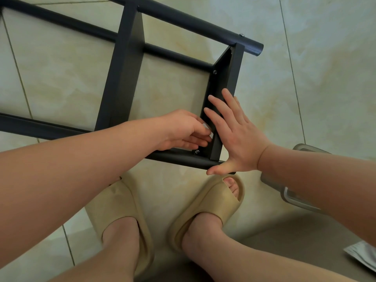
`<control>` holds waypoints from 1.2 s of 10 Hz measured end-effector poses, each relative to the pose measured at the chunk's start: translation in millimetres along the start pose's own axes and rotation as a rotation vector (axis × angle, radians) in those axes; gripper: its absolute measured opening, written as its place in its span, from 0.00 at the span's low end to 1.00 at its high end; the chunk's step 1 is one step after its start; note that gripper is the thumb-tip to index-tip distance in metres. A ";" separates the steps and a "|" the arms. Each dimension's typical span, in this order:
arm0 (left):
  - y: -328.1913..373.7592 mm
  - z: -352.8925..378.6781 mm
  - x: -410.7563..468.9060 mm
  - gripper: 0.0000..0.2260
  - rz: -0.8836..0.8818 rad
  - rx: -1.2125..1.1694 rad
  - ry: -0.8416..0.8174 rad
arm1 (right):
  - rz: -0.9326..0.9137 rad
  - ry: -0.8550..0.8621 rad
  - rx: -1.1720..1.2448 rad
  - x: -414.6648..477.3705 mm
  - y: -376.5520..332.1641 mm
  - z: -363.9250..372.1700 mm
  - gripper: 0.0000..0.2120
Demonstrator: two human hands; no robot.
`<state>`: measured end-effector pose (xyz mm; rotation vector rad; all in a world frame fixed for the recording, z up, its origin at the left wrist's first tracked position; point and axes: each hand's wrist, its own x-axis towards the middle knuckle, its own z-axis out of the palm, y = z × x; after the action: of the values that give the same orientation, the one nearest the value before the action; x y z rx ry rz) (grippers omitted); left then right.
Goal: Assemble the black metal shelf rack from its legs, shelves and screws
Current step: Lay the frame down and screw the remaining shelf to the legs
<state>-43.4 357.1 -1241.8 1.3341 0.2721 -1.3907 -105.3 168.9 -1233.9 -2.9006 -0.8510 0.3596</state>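
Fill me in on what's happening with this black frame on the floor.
A person in tan slides is putting together a black metal rack, which lies on its side on the tiled floor. The right hand presses flat, fingers straight, against the outer face of the end shelf. The left hand reaches to that shelf's inner face with curled fingers, just above a screw at the near leg; whether it pinches anything cannot be told.

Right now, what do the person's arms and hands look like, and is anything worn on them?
The left forearm and the right forearm are bare as far as the picture shows them, and no sleeve is in view. The left hand and the right hand wear no gloves. No ring, watch or bracelet is visible on the fingers or wrists.
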 end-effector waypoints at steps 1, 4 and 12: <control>0.2 -0.6 0.3 0.01 -0.010 -0.032 0.000 | 0.000 0.001 -0.005 -0.2 0.0 -0.6 0.63; -0.8 0.9 -3.0 0.01 -0.044 0.040 -0.024 | -0.002 -0.002 -0.006 0.0 0.1 -0.8 0.63; -0.2 -2.8 -9.8 0.05 0.054 0.389 -0.064 | 0.011 -0.033 -0.021 -0.3 -0.2 -2.5 0.64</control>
<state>-44.8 364.5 -1235.0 1.5947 -0.0838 -1.4862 -105.0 168.8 -1231.4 -2.9278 -0.8495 0.4027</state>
